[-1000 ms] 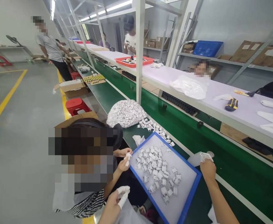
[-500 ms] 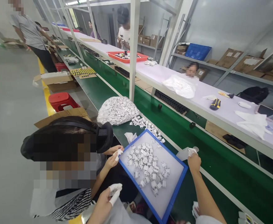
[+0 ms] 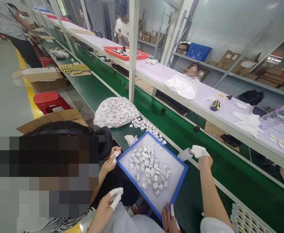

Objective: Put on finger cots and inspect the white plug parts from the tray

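Green bench (image 3: 189,194) bears one blue-framed tray (image 3: 160,204), right hand (image 3: 205,159) at one container (image 3: 184,155).

Upper left: person in grey shirt (image 3: 7,24), dark trousers, beside the bench; yellow floor line (image 3: 30,97) below. Left side: red stool (image 3: 47,99), open carton (image 3: 43,77) behind it, rows of yellow-and-black parts (image 3: 75,69) on the bench. Upper center: white post (image 3: 132,48), red tray (image 3: 116,54) of small parts on the pale shelf (image 3: 148,69), person in white shirt (image 3: 122,30) behind. Right half of shelf: crumpled plastic bag (image 3: 182,87), yellow-and-black tool (image 3: 215,105), dark-screened phone (image 3: 259,111). Upper right: blue bin (image 3: 198,51) and cardboard boxes (image 3: 226,59) on metal rack, black bag (image 3: 251,97) below.
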### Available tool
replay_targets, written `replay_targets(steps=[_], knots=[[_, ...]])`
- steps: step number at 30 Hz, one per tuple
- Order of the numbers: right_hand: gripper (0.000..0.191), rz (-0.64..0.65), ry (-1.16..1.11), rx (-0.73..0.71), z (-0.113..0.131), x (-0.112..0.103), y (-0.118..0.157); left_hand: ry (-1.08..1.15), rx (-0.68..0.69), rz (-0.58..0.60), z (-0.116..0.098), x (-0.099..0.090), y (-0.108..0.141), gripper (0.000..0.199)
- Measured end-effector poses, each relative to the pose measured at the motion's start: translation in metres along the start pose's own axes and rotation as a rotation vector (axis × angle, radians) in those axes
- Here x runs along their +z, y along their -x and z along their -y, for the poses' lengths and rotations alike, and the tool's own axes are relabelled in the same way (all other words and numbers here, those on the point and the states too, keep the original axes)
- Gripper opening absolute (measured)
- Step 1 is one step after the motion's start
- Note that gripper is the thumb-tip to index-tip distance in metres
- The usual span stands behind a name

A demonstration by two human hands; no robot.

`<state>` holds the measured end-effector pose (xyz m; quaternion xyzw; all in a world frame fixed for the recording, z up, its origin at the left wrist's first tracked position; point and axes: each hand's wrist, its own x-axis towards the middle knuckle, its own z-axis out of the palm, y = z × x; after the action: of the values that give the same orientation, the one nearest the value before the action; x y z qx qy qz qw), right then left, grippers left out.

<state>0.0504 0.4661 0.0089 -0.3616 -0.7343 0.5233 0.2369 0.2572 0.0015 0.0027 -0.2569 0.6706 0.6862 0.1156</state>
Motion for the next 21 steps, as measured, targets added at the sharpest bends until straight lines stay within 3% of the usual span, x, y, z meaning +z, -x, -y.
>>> replay_targets(steps=[3,6,11,15,21], knots=[[0.047,-0.081,0.076,0.015,-0.005,-0.013,-0.003,-0.010,0.007,0.012,0.002,0.001,-0.004,0.074],[0.042,-0.138,0.292,-0.058,-0.005,-0.024,-0.003,-0.027,-0.026,0.022,-0.011,0.003,-0.005,0.084],[0.017,0.053,0.633,-0.250,-0.017,-0.009,0.012,-0.029,-0.024,0.035,-0.025,0.007,-0.008,0.088],[0.020,0.154,0.820,-0.303,-0.026,0.008,0.024,-0.016,-0.024,0.019,-0.024,0.005,-0.014,0.086],[0.021,0.205,1.032,-0.325,-0.010,0.006,0.027,-0.033,-0.016,0.003,-0.035,0.004,-0.021,0.082]])
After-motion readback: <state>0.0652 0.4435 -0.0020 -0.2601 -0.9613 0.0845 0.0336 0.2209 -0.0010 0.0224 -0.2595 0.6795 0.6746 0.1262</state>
